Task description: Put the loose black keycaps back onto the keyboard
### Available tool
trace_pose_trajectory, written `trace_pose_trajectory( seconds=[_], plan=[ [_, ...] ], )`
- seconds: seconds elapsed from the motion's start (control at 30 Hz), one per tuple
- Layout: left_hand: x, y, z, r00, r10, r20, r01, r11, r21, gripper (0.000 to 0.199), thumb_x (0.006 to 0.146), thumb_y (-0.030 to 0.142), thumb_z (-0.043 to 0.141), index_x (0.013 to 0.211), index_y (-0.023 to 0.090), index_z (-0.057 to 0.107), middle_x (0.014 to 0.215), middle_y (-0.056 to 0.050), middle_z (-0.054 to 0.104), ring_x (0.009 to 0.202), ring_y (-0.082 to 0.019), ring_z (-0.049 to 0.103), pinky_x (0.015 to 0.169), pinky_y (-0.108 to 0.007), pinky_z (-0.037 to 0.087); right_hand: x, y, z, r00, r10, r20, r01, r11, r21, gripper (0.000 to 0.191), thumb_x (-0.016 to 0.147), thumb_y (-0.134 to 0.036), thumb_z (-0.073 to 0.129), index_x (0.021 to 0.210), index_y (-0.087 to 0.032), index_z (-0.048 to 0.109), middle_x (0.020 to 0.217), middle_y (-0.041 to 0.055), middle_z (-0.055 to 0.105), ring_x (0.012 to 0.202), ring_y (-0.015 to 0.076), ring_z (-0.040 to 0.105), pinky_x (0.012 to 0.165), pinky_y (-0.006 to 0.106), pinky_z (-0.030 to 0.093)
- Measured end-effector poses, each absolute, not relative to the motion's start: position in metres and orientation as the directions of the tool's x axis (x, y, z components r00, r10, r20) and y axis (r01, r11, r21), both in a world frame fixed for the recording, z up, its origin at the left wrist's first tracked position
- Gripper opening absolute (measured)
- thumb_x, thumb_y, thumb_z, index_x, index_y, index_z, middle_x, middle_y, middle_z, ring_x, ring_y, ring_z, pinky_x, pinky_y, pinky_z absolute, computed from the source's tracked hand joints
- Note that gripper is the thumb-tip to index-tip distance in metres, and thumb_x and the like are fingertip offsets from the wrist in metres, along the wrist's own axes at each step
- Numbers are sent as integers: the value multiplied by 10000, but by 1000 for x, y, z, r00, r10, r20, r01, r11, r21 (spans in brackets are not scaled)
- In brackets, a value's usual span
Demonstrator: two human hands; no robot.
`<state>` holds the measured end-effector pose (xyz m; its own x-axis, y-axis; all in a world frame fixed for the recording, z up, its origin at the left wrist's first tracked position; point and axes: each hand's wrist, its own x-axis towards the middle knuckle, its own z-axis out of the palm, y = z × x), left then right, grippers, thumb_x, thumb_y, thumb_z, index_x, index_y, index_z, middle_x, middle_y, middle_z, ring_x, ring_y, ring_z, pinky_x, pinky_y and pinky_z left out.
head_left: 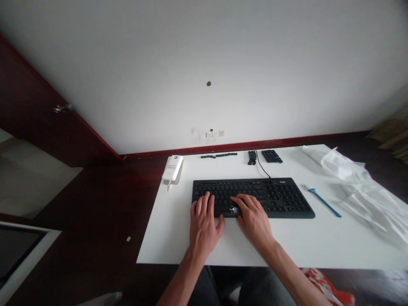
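A black keyboard lies on the white table, its cable running back from its top edge. My left hand rests over its lower left part, fingers apart on the keys and thumb at the front edge. My right hand is at the lower middle, its index finger stretched over the keys and the other fingers partly curled; what it holds, if anything, is hidden. A small grey-silver piece shows just left of that hand. Behind the keyboard lie loose black keycaps in a row, a small cluster and a block.
A white device with a strap lies at the table's back left. To the right are a blue tool and crumpled white sheeting. Beyond the table stand a wall and a dark red door.
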<state>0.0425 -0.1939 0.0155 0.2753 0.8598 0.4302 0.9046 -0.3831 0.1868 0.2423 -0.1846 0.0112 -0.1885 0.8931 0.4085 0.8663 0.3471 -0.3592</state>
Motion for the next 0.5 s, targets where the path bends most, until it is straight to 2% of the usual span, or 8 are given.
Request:
trace_pose_trajectory(
  seconds=[0.2,0.3,0.4,0.5],
  plan=[
    [40,-193,17,267,865,424,894,-387,226,558,967,292,593,1498,154,492,1566,-162,504,1391,-335,498,1162,-558,409,244,-184,12,-204,888,412,867,359,-345,614,741,-3,565,1317,-198,652,1264,112,666,1167,300,582,1037,455,508],
    [35,-180,26,289,864,413,875,-413,251,472,962,338,616,1409,191,576,1482,-139,571,1331,-333,526,1139,-552,424,247,-183,11,-211,879,428,863,373,-340,594,750,-21,581,1306,-216,655,1250,103,675,1147,298,594,1019,459,517],
    [25,-144,39,299,859,415,867,-427,258,328,999,382,576,1276,226,653,1351,-108,638,1243,-304,561,1088,-511,456,249,-181,9,-217,870,443,862,383,-331,570,773,-45,585,1307,-232,653,1246,95,677,1143,300,603,1003,461,526],
    [10,-89,46,228,859,459,877,-386,287,305,1011,377,559,1255,225,661,1271,-103,660,1174,-277,588,1051,-459,475,250,-181,6,-215,868,447,864,383,-327,580,780,-45,573,1319,-244,649,1252,91,679,1152,304,607,993,462,532]
  ],
)
